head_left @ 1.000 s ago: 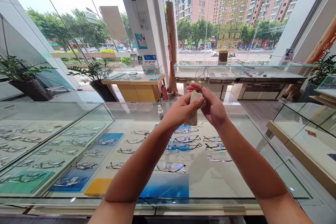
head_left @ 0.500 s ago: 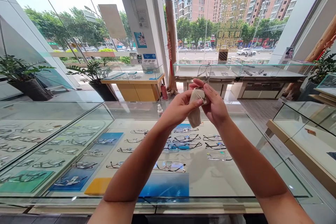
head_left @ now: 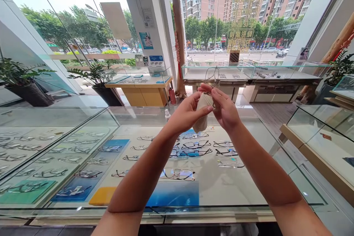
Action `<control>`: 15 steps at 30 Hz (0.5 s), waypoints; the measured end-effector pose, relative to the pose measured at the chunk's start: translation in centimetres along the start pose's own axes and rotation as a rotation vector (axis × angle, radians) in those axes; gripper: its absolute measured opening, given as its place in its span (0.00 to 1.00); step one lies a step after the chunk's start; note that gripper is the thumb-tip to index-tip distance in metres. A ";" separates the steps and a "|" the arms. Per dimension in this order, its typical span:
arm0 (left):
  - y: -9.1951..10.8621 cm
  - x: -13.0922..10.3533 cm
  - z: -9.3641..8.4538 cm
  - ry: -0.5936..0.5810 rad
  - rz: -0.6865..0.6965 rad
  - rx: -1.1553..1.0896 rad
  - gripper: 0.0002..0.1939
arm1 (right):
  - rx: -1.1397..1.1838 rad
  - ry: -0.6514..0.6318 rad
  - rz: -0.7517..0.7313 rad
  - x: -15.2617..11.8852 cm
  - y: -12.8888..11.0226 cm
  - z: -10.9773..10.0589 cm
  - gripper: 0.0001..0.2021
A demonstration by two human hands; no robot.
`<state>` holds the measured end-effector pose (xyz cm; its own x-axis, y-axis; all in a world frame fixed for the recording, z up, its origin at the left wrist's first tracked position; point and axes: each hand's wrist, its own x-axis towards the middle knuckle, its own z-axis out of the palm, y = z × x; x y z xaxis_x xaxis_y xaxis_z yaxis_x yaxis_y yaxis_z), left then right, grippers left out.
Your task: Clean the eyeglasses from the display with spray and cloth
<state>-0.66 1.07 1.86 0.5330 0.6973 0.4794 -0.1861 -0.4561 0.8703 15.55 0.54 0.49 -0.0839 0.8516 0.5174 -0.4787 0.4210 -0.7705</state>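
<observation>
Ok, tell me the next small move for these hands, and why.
Probably a short, light rub of the cloth by the left hand, with the right hand steadying the glasses: the cloth is bunched between both hands, the left thumb lies across it, and part of the glasses rises above them.

Glass display counter (head_left: 226,191) with eyeglasses (head_left: 186,174), blue panels (head_left: 177,196) and a yellow pad (head_left: 102,196) inside.
</observation>
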 end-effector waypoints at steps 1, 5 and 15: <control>0.1 0.0 0.0 -0.005 -0.013 0.001 0.24 | 0.009 -0.007 0.005 0.0 0.0 0.1 0.17; 0.3 0.0 -0.2 -0.037 -0.020 0.001 0.25 | 0.036 -0.014 0.024 -0.1 0.1 0.2 0.15; -0.7 0.2 0.4 0.009 0.052 0.061 0.23 | 0.065 -0.064 0.014 -0.3 0.3 0.3 0.15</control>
<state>-0.05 1.31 1.36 0.5162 0.6767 0.5250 -0.1629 -0.5242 0.8359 15.15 0.32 0.26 -0.1455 0.8346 0.5313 -0.5326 0.3865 -0.7530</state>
